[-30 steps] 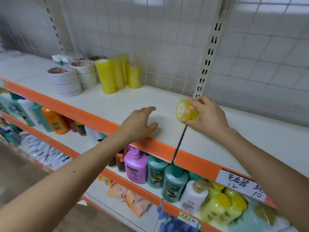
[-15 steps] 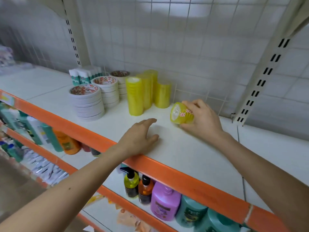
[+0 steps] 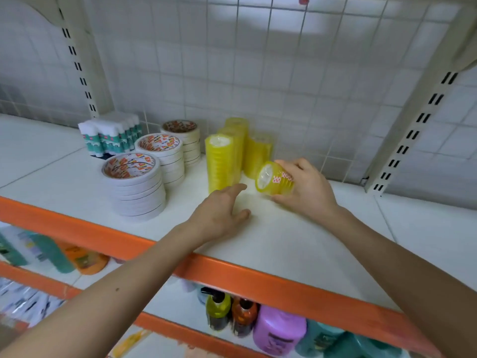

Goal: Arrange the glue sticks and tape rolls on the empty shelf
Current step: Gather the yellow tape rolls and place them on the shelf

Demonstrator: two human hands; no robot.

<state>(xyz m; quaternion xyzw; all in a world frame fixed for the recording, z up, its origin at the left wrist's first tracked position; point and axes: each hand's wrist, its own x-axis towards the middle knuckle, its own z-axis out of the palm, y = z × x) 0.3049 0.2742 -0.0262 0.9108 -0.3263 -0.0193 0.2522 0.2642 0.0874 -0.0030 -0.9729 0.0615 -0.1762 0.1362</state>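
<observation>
Right hand [image 3: 307, 188] grips yellow tape roll [image 3: 273, 179], tilted sideways; left hand [image 3: 219, 215] spread flat, apparently resting on shelf [image 3: 296, 244].

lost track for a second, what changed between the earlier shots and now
The right hand carried the tape pack leftward along the shelf, up to the yellow stacks. The left hand slid left too, open. The grip on the pack is unchanged; white tape stacks and glue sticks stayed put.
</observation>
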